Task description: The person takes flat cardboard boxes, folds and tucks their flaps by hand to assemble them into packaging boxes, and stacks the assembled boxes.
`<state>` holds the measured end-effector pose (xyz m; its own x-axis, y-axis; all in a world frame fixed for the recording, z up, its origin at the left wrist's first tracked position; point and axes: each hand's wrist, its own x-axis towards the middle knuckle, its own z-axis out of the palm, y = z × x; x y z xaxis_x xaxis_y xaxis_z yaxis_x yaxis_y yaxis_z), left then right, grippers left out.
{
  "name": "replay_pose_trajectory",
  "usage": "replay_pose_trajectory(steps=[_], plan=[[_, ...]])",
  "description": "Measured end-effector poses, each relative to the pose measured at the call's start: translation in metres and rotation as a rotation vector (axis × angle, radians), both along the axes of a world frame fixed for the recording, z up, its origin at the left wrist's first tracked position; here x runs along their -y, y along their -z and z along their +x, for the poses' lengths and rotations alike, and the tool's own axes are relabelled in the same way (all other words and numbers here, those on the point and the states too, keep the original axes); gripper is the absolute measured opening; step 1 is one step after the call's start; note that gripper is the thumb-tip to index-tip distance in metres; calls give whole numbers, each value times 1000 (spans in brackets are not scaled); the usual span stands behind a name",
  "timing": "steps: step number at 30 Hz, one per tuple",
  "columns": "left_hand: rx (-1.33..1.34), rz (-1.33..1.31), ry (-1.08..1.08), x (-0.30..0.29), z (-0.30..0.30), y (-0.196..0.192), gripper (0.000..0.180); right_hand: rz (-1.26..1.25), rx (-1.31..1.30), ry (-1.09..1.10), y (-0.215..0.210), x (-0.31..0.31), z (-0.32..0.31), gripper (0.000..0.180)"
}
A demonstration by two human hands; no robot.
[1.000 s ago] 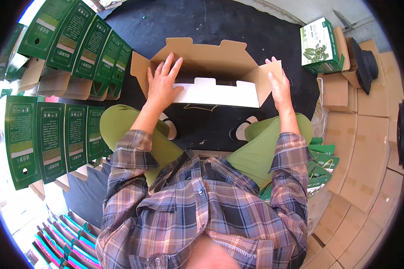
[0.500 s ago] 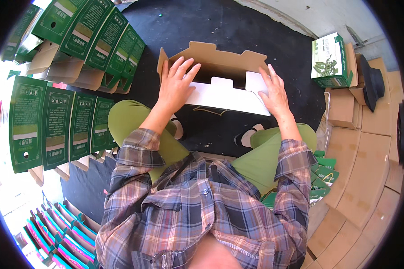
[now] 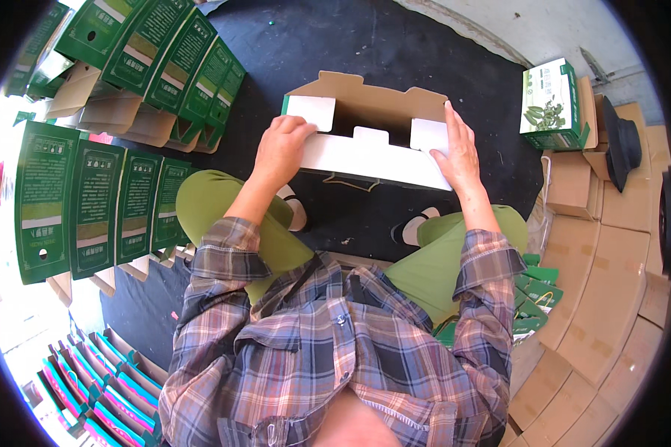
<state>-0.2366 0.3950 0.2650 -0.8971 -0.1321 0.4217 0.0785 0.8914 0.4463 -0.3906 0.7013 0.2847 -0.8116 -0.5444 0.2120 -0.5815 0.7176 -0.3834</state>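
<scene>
One open carton (image 3: 365, 141) lies on its side on the black mat (image 3: 395, 45), near its front edge, just past the knees. Left hand (image 3: 279, 145) rests flat on the white left flap; right hand (image 3: 458, 149) lies open along the right end, neither closed around anything. Thin card: I judge it light, bendy, easily creased, best held at both ends. Nine or so green cartons (image 3: 89, 197) line the mat's left edge; one more (image 3: 550, 104) stands at its right edge.
</scene>
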Motion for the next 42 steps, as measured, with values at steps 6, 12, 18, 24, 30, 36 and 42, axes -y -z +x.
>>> replay_pose_trajectory(steps=[6, 12, 18, 24, 30, 36, 42], plan=[[130, 65, -18, 3, -4, 7, 17, -54, 10, -69, 7, -9, -5, 72], [121, 182, -112, 10, -12, 12, 23, 79, -178, -87, 28, -17, -11, 32], [197, 89, -153, -2, -24, 4, 79, 86, -85, -56, 24, -9, 0, 46], [350, 82, -203, -11, -32, 6, 83, 126, -45, -5, 14, 0, 8, 68], [335, 3, -314, -25, -35, 5, 73, 185, -111, 65, 15, 12, 10, 63], [289, -9, -327, -21, -29, 6, 64, 139, -144, 54, 15, 14, 11, 50], [225, 978, -538, 33, -29, 50, 45, -725, 650, 547, 60, -46, -28, 27]])
